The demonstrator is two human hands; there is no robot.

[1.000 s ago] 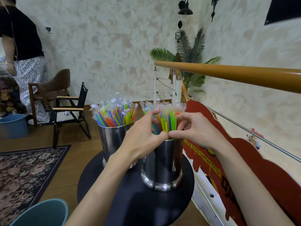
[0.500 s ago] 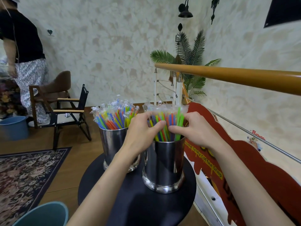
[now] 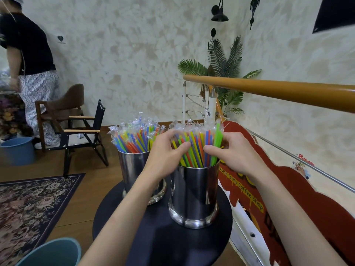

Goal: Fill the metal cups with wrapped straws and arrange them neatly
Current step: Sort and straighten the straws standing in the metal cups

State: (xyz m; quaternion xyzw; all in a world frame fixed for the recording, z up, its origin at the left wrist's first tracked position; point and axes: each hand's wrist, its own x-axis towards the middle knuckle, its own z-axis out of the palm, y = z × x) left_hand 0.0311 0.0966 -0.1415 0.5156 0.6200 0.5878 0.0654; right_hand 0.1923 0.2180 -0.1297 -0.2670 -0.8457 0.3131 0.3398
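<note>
You are looking down at 2 shiny metal cups standing upright on a round black table (image 3: pixel 163 242), both packed with bright wrapped straws. Your left hand (image 3: pixel 163 156) is reaching across the front of the far cup (image 3: pixel 132 169), and its curled fingers (image 3: pixel 180 148) are gripping the left side of the straw bundle (image 3: pixel 197 146) in the near cup (image 3: pixel 194 196). Your right hand (image 3: pixel 234 156) is meeting it from the other side, thumb and fingers curling around the right of the same bundle, just above the cup's rim. The 2 thumbs are sitting close together at the front of the bundle, not quite touching. The straws are fanning upward between your fingers, clear wrapper tips poking above them. To the left of your left fingers, the far cup's straws (image 3: pixel 134 137) are standing untouched. Beyond your right fingers, an orange handrail (image 3: pixel 278 89) is crossing the view. A teal bucket (image 3: pixel 51 254) is sitting near your left forearm.
</note>
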